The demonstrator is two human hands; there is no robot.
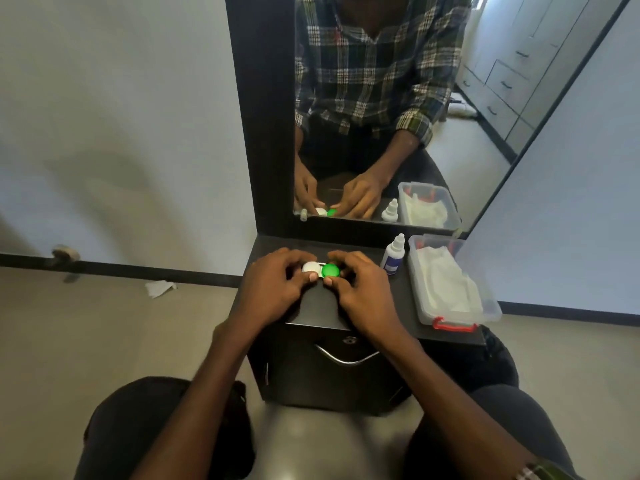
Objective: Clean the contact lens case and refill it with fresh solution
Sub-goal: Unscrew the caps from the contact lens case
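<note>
A contact lens case with a white cap (309, 266) and a green cap (330, 270) lies on the dark cabinet top (322, 310) in front of the mirror. My left hand (273, 289) curls round the white side, thumb against its near edge. The green side is pinched by my right hand (360, 289), fingers curled behind it and thumb in front. Both caps sit on the case. A small white solution bottle (393, 254) with a blue label stands upright just right of my right hand.
A clear plastic box (485, 299) with a red latch holds white tissues at the right of the cabinet top. The mirror (381, 116) stands directly behind. A crumpled tissue (159, 288) lies on the floor at the left. A drawer handle (346, 358) is below.
</note>
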